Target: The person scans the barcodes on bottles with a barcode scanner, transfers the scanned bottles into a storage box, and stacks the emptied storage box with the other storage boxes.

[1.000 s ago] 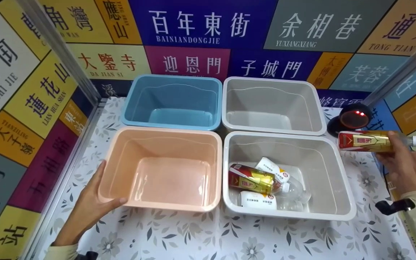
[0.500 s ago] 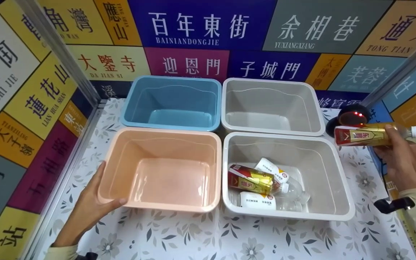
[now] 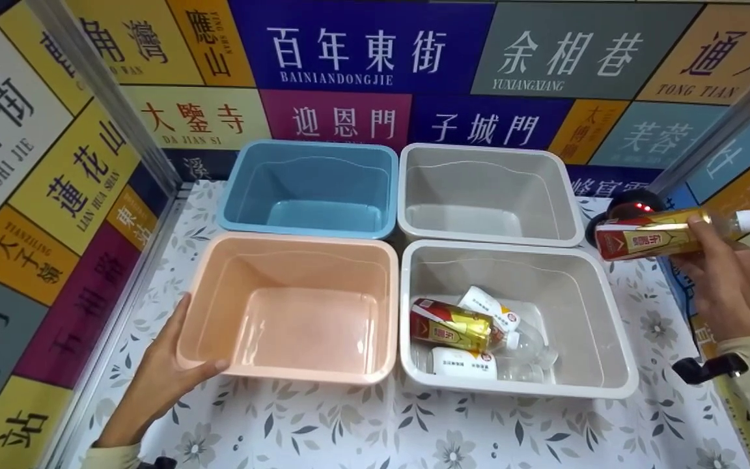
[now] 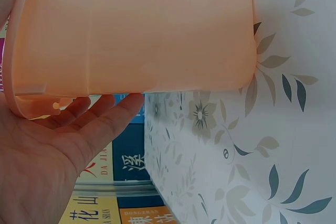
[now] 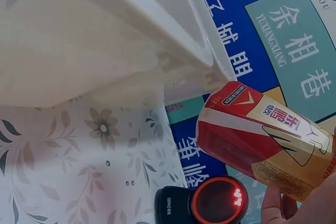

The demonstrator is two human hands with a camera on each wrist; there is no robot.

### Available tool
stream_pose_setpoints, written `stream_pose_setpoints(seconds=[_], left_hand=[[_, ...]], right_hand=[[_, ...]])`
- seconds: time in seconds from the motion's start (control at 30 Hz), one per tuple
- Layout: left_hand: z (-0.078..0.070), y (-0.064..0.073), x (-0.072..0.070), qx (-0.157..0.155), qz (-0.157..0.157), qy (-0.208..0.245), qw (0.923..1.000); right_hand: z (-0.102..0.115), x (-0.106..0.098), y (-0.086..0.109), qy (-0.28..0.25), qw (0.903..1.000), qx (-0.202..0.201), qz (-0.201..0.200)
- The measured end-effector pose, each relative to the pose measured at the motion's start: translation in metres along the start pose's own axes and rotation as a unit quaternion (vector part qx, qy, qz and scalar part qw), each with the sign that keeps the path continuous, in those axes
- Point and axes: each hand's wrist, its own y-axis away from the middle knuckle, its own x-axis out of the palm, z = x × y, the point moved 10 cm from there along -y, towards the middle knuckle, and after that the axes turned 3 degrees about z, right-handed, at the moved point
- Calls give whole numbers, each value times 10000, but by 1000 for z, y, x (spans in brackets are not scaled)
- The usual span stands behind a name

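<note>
My right hand point(image 3: 726, 286) grips a plastic drink bottle point(image 3: 652, 234) with a red and gold label and a white cap. It is held sideways at the right, its base toward the bins and in front of a black barcode scanner point(image 3: 635, 203) with red lights. The bottle's red base end point(image 5: 231, 114) shows in the right wrist view. At the front left corner of the peach plastic bin point(image 3: 297, 374), my left hand point(image 3: 160, 374) holds the rim, thumb at the front and fingers along the left side. Those fingers point(image 4: 123, 111) touch the outer wall in the left wrist view.
The front grey bin point(image 3: 583, 387) holds a red and gold bottle point(image 3: 453, 326) and clear bottles with white labels point(image 3: 466, 362). Behind stand a blue bin point(image 3: 310, 228) and another grey bin point(image 3: 492, 231). Printed wall panels surround the flowered tabletop point(image 3: 349, 430).
My right hand has lifted the drink bottle slightly, moving it a little left and tilting its cap end upward, across the scanner. My left hand stays on the peach bin.
</note>
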Motion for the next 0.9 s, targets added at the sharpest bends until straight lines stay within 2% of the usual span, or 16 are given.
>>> stream_pose_setpoints(seconds=[0.47,0.67,0.9], left_hand=[[3,-1,2,-64,76,237,9997],[4,-2,3,-169,87,241,9995],[1,-1,1,-114,48,215,9997]], right_hand=[[19,9,8,-238,9977,-622,114],[28,16,14,-102,9966,-794,202],[37,21,23,111,9957,-893,227]])
